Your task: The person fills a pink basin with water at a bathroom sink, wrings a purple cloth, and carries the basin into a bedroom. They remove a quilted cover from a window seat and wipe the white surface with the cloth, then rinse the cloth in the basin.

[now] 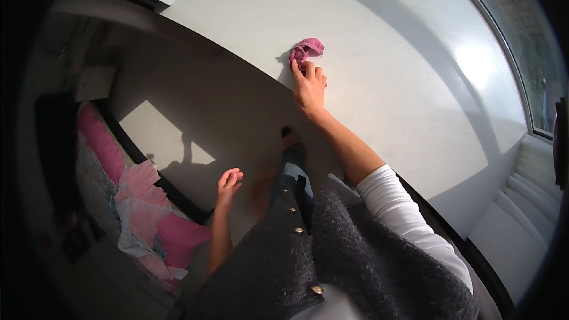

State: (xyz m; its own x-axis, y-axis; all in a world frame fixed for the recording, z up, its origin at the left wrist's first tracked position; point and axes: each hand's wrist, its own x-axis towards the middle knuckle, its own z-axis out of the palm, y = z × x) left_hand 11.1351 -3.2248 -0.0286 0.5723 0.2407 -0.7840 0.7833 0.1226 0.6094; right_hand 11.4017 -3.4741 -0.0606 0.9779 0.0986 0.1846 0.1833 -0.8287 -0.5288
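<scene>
My right hand [310,87] reaches out over a broad white windowsill [379,77], close to its near edge. Its fingers are closed on a crumpled pink cloth [308,47], which lies against the white surface and bunches up beyond the fingertips. Part of the cloth is hidden under the hand. Lower and to the left, my left hand [228,185] hangs in the air above the floor with its fingers apart and slightly curled, holding nothing.
Along the right runs a window [542,83], with a white ridged panel [521,189] below it. At the lower left lie pink and white fabrics [145,201] beside a dark edge. A sunlit patch falls on the grey floor [160,133].
</scene>
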